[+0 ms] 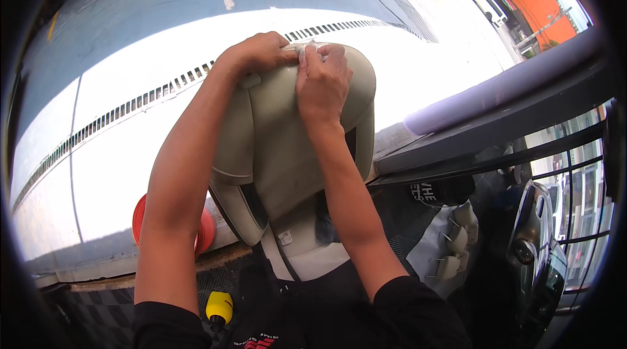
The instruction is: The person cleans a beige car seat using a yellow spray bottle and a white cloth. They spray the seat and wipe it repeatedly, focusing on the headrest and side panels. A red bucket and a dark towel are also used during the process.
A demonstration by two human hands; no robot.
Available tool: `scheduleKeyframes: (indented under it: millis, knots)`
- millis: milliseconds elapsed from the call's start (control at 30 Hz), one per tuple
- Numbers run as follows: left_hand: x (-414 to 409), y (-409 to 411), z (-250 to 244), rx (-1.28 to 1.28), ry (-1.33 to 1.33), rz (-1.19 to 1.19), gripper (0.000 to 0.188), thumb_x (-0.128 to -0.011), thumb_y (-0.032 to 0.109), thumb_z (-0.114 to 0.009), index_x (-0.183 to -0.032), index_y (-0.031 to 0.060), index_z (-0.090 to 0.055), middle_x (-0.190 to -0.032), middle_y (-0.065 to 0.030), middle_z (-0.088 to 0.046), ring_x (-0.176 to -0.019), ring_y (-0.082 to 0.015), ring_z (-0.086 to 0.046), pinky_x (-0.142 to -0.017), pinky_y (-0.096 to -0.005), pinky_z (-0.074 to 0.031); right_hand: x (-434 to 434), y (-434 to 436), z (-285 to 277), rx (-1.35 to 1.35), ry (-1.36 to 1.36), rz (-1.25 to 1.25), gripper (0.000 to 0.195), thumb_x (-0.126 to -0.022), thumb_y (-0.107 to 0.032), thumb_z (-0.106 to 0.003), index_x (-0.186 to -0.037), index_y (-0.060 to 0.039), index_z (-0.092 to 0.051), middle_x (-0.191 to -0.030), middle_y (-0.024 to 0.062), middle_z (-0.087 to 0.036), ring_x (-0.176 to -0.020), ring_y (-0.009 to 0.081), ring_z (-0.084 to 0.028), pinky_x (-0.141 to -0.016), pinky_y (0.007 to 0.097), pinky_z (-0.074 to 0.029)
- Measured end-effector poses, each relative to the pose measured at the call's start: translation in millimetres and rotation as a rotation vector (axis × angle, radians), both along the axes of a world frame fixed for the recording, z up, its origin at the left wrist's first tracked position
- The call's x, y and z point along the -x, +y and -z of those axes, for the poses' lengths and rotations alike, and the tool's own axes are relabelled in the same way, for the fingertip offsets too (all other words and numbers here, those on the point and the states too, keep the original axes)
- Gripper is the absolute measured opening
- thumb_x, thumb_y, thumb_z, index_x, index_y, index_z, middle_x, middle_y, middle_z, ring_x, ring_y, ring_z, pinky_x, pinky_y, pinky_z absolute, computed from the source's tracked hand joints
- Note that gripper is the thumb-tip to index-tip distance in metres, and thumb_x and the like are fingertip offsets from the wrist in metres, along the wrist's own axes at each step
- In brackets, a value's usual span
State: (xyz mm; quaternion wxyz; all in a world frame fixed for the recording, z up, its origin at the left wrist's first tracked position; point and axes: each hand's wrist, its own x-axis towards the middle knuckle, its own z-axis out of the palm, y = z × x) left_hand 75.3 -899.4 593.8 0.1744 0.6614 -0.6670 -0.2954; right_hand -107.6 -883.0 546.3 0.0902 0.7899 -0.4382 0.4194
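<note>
A beige leather car seat [284,128] stands before me, its perforated backrest rising away from me. At the top edge of the backrest, my right hand [323,75] pinches a small whitish piece [309,48], perhaps cloth or foam, between thumb and fingers. My left hand [264,52] rests on the same edge just to the left, its fingers reaching to the whitish piece; whether they grip it or the seat cover is hard to tell. A small crumpled white item [285,237] lies on the seat cushion below.
Left of the seat is a red bucket-like container [208,231]; a yellow bottle with a black cap [219,306] is near my left sleeve. Several beige headrests [448,268] lie on a light sheet at the right, near a dark car [524,251]. A floor grate [147,97] runs beyond the seat.
</note>
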Motion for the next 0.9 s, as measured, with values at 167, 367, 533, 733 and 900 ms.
scheduleKeyframes:
  millis: [167, 367, 533, 733, 900]
  knots:
    - [4, 2, -2, 0.065, -0.027, 0.021, 0.053, -0.1, 0.048, -0.064, -0.114, -0.0025, -0.075, -0.106, -0.0249, -0.076, -0.099, -0.0371, -0.072, -0.088, -0.0461, -0.055, -3, -4, 5, -0.008, 0.013, 0.077, 0.014, -0.098, -0.02, -0.071, -0.108, -0.0108, -0.075, -0.105, 0.0056, -0.055, -0.104, 0.0243, -0.057, -0.088, 0.0432, -0.042]
    - [2, 5, -2, 0.064, -0.016, 0.009, 0.052, -0.1, 0.048, -0.063, -0.112, -0.0015, -0.076, -0.103, -0.0235, -0.077, -0.096, -0.0372, -0.073, -0.087, -0.0458, -0.055, -1, 8, 5, -0.002, 0.023, 0.133, 0.008, -0.096, -0.022, -0.074, -0.1, -0.0147, -0.075, -0.102, 0.0031, -0.056, -0.1, 0.0231, -0.056, -0.088, 0.0434, -0.039]
    - [-2, -1, 5, 0.064, 0.004, -0.003, 0.05, -0.099, 0.049, -0.063, -0.107, 0.001, -0.076, -0.095, -0.02, -0.076, -0.087, -0.0318, -0.071, -0.082, -0.0443, -0.054, -6, -1, -5, 0.014, 0.05, 0.101, 0.009, -0.096, -0.022, -0.074, -0.101, -0.0143, -0.076, -0.101, 0.0029, -0.056, -0.101, 0.023, -0.056, -0.089, 0.0429, -0.039]
    - [-1, -3, 4, 0.097, -0.058, 0.038, 0.059, -0.1, 0.055, -0.06, -0.112, -0.0009, -0.077, -0.105, -0.024, -0.076, -0.098, -0.0376, -0.073, -0.088, -0.0469, -0.055, -11, -14, -14, 0.009, 0.065, 0.06, 0.014, -0.097, -0.023, -0.072, -0.096, -0.0091, -0.076, -0.103, 0.0053, -0.058, -0.104, 0.0255, -0.056, -0.091, 0.0441, -0.04]
    - [-4, 0, 6, 0.105, -0.034, 0.017, 0.07, -0.098, 0.063, -0.061, -0.115, -0.0033, -0.076, -0.103, -0.0256, -0.076, -0.097, -0.039, -0.073, -0.089, -0.0482, -0.056, 36, -1, -7, -0.25, -0.443, -0.126, 0.023, -0.108, -0.023, -0.061, -0.115, -0.0037, -0.071, -0.105, 0.0089, -0.065, -0.09, 0.0229, -0.065, -0.08, 0.0401, -0.052]
